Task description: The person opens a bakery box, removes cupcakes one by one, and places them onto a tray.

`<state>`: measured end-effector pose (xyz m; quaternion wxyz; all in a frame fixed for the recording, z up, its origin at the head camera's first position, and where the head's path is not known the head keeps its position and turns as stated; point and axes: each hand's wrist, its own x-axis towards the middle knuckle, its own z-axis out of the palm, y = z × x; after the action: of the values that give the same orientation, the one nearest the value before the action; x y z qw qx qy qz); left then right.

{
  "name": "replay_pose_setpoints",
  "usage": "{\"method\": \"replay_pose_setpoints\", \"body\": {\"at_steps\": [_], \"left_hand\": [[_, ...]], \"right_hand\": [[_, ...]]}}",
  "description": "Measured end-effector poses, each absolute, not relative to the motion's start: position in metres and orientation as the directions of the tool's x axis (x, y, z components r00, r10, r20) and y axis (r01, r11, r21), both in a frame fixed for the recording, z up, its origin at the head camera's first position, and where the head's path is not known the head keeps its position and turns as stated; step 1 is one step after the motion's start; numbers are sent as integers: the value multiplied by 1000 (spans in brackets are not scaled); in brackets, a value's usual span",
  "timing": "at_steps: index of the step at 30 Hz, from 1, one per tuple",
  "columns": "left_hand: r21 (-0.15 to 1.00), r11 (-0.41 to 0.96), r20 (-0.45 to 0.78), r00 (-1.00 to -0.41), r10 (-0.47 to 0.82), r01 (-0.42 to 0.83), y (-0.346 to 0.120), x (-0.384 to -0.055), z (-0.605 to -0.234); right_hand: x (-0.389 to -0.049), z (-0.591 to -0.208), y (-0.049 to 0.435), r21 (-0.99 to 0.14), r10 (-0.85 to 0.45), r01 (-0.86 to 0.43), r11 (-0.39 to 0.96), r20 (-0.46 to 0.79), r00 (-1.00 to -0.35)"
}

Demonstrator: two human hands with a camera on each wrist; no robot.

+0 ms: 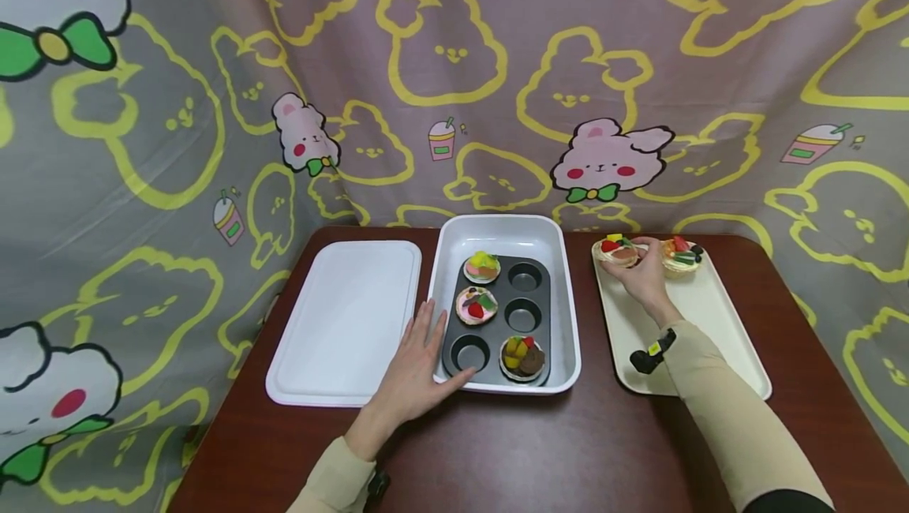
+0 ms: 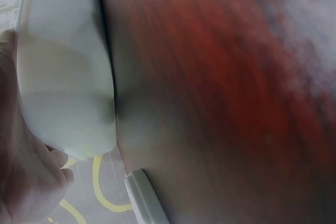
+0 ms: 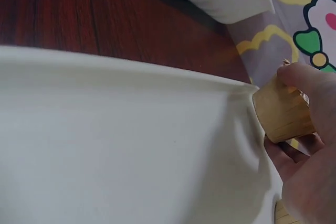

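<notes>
My right hand [image 1: 649, 284] pinches a fruit tart [image 1: 615, 251] with red and yellow toppings at the far left corner of a cream tray [image 1: 699, 331]. In the right wrist view its tan, cup-shaped side [image 3: 283, 109] shows between thumb and fingers. A second fruit tart [image 1: 680, 256] stands just right of that hand. My left hand [image 1: 419, 367] lies with straight, spread fingers over the left front rim of a white basin [image 1: 497, 230]. Inside the basin is a dark muffin tin [image 1: 497, 339] holding a yellow-topped tart [image 1: 482, 267], a pink one [image 1: 476, 305] and a brown-and-yellow one [image 1: 521, 357].
Left of the basin a white lid-like panel [image 1: 348, 323] lies flat on the dark red-brown table [image 1: 540, 450]. A patterned curtain [image 1: 497, 142] hangs behind the table and along its left side.
</notes>
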<state>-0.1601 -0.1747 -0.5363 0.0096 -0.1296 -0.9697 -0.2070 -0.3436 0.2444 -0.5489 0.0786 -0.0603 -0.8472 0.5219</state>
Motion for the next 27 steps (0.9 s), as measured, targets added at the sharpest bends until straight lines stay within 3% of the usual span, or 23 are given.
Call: {"method": "replay_pose_setpoints", "body": {"at_steps": [15, 27], "left_hand": [[392, 887, 57, -969, 242, 245, -173, -160, -536], [397, 881, 79, -966, 247, 258, -174, -160, -535]], "right_hand": [[-347, -556, 243, -901, 230, 30, 433, 78, -970], [-345, -561, 250, -832, 139, -68, 551, 172, -975]]}}
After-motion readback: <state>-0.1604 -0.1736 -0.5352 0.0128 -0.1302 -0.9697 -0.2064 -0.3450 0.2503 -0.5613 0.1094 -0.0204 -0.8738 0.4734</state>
